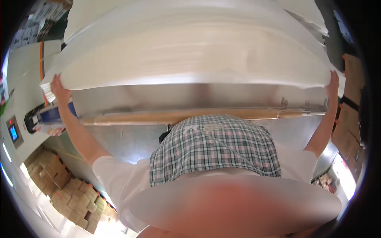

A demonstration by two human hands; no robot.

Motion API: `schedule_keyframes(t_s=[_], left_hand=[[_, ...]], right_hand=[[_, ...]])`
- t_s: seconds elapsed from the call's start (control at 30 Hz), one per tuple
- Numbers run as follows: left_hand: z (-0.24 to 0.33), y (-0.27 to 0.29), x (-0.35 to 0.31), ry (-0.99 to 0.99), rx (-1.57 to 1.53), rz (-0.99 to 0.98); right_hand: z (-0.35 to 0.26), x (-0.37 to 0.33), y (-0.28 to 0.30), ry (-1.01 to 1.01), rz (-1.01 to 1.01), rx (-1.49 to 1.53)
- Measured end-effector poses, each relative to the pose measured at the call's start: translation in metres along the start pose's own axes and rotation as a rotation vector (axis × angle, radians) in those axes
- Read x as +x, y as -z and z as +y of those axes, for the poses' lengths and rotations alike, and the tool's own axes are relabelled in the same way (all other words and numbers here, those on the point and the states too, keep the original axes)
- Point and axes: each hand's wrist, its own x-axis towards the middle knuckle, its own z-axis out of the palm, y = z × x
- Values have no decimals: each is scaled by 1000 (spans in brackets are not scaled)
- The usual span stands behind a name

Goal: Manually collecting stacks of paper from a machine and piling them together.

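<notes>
The broad white sheet (190, 47) spans the upper middle, its near edge running almost straight from one hand to the other above a shiny grey surface (115, 97). At its left end, the left hand (59, 88) has its fingers closed on the edge; at the right end, the right hand (333, 82) grips likewise. How tightly the fingers pinch is too small to tell. The sheet is creamy and smooth, with faint ripples across it and a shallow dent right of centre; white corners hang down beside both hands. A brown strip (135, 118) borders the surface nearest the person, who wears a plaid apron (214, 146). Beyond the left forearm stands a white cabinet with a small lit screen (14, 132); cardboard boxes (77, 198) are stacked lower left, and brown cartons (347, 123) stand at the right.
</notes>
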Motion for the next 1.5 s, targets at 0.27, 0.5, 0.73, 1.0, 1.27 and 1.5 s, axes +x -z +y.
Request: schedule_keyframes(t_s=[0.27, 0.5, 0.73, 1.0, 1.27, 1.5], left_hand=[[57, -6, -144, 197, -20, -231], [57, 6, -135, 247, 23, -537], [25, -19, -32, 432, 35, -1321], [51, -108, 37, 282, -126, -1139], [185, -12, 8, 160, -463, -65], [342, 30, -26, -178, -735, -151]], right_hand=[[-77, -124, -9, -102, -159, 109], [-61, -117, -8, 4, -294, 42], [-79, 20, 19, -98, -1037, 86], [-65, 95, -68, 32, -1302, -117], [-56, 80, -87, -4, -533, 831], [-459, 93, 85, 463, -450, 1364]])
